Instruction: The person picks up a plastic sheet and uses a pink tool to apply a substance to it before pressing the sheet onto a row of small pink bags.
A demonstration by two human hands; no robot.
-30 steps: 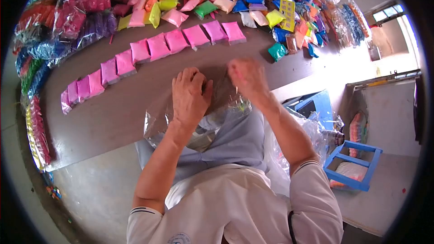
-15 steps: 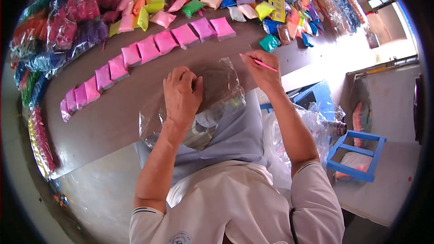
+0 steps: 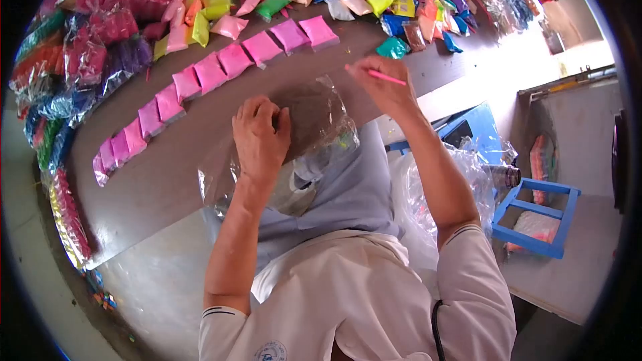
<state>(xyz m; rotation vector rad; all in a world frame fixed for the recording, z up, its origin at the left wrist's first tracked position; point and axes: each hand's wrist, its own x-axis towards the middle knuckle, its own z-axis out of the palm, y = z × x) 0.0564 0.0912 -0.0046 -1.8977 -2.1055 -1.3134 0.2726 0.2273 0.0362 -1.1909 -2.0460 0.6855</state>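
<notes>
One clear bag (image 3: 317, 112) stretches crosswise beneath your curled left hand (image 3: 259, 135), grasp unclear; your farther right hand (image 3: 388, 92) grips a pink stick (image 3: 390, 78).

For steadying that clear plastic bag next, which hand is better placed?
Probably the left hand: it appears to rest on the clear, thin plastic bag, while the right hand, beyond the bag's right edge, holds a slim pink stick.

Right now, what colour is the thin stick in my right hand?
The thin stick is pink, seen best in the head view.
</notes>
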